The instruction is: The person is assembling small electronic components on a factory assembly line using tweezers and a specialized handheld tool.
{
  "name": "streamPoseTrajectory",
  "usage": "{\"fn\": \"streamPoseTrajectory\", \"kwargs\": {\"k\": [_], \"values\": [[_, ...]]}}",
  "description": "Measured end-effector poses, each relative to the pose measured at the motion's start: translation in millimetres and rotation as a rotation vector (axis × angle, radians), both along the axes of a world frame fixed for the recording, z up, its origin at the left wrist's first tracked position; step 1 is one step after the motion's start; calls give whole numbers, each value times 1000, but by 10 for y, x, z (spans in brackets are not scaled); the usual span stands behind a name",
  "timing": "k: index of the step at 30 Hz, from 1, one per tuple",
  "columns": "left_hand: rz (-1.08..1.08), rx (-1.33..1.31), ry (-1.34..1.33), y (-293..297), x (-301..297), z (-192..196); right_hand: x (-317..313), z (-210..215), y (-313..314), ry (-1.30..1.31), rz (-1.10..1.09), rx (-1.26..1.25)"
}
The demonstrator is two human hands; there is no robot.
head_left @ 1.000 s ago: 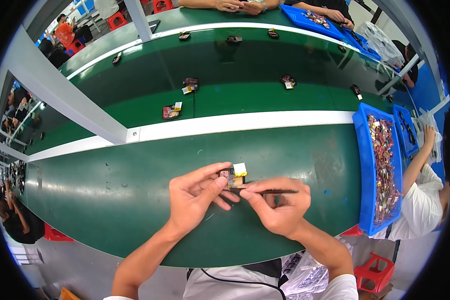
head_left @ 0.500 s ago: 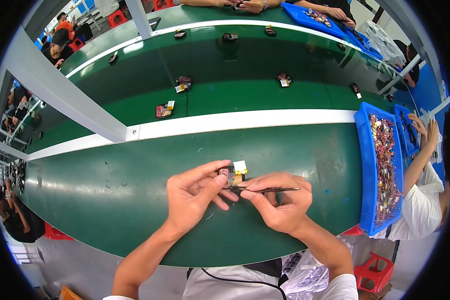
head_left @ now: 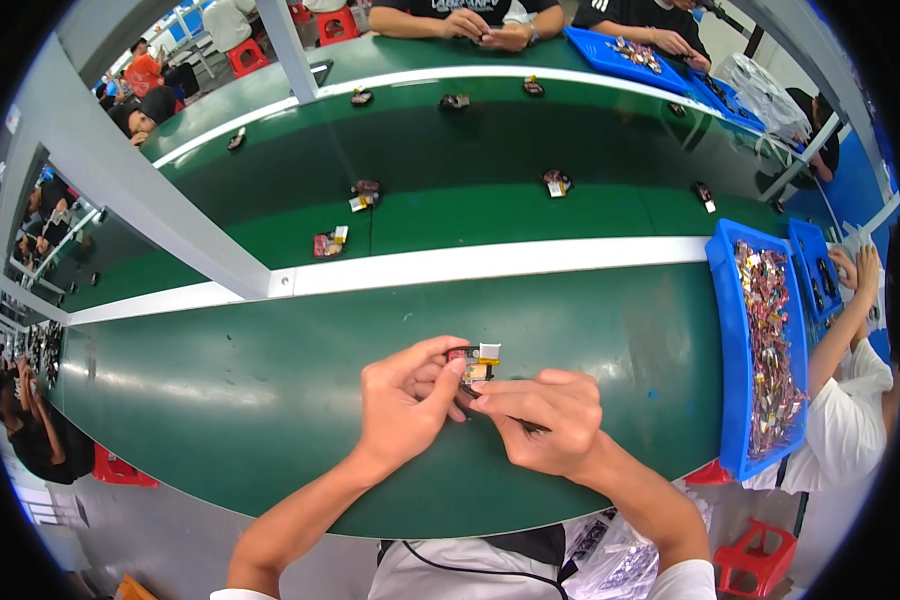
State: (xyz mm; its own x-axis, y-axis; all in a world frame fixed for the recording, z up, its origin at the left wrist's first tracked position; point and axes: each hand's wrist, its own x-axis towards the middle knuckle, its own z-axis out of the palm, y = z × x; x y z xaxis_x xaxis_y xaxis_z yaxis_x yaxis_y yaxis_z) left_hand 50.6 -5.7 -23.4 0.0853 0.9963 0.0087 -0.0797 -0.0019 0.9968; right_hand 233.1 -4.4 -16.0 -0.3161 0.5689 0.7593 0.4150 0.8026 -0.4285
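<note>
My left hand grips a small open black-cased device by its left side, thumb on top. Inside the device a red circuit board shows, partly under my thumb. A silvery-white battery with yellow tape stands out at its far edge. My right hand is closed around slim black tweezers, mostly hidden by the fingers. Its fingertips press at the near right edge of the device, so the tweezers' tips cannot be made out. Both hands are above the green table.
A blue tray full of small wired parts stands to the right, with a smaller blue tray beyond it. Past a white rail, a green belt carries several similar devices. A co-worker's hands are at the far right.
My right hand has turned and drawn in, so the tweezers now point down toward me, largely covered. The device still sits in my left hand. The view has tilted up slightly.
</note>
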Motion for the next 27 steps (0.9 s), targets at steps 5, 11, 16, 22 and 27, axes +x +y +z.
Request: {"fn": "streamPoseTrajectory", "kwargs": {"k": [5, 11, 16, 22, 27], "values": [[35, -3, 151, 555, 54, 118, 89, -20, 166, 169, -71, -42], [79, 193, 541, 1805, 138, 26, 143, -34, 209, 315, -196, -141], [163, 357, 1291, 2106, 169, 90, 363, -206, 309, 295, -258, -170], [293, 422, 1446, 2447, -1010, 254, 300, -145, 285, 216, -151, -93], [93, 239, 1343, 2436, -921, 316, 362, -163, 287, 220, -197, -48]]}}
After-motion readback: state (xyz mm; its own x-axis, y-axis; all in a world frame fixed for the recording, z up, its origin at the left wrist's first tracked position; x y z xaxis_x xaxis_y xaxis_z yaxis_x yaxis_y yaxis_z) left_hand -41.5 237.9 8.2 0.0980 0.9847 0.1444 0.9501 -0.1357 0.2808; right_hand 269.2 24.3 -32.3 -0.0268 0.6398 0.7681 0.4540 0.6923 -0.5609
